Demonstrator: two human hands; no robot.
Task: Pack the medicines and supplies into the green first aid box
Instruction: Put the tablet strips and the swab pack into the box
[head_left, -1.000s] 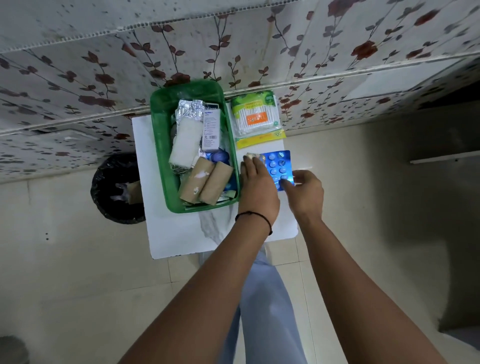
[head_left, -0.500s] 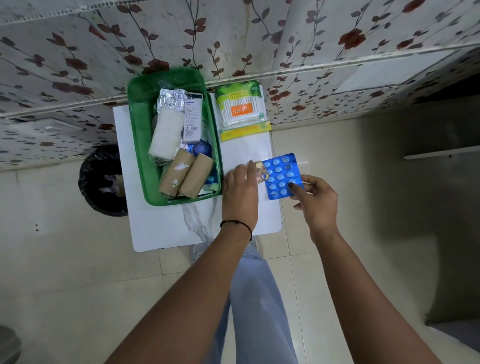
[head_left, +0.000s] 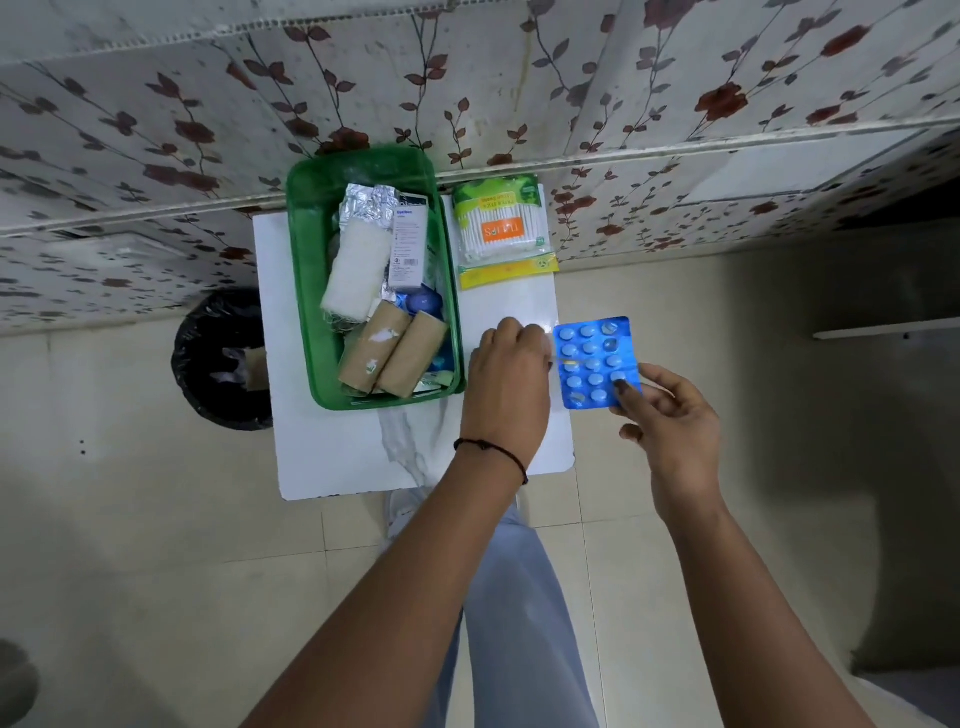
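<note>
The green first aid box (head_left: 301, 291) stands on the left half of a small white table (head_left: 332, 457). Inside it lie a white gauze roll (head_left: 356, 270), a white carton (head_left: 410, 244), crumpled foil, a blue cap and two brown bandage rolls (head_left: 395, 358). A pack of cotton swabs (head_left: 501, 228) lies on the table to the right of the box. My right hand (head_left: 670, 421) pinches a blue blister strip (head_left: 595, 364) by its lower corner, lifted at the table's right edge. My left hand (head_left: 509, 384) is curled just left of it; only a thin edge of a small pill strip (head_left: 569, 359) shows from its fingers.
A black-lined waste bin (head_left: 218, 358) sits on the floor left of the table. The floral-papered wall (head_left: 519, 78) runs directly behind the table. My legs are below the table's near edge, on beige floor tiles.
My right hand has lifted the blue blister strip off the table and carried it right. My left hand has picked up a small strip of tan pills and curled around it.
</note>
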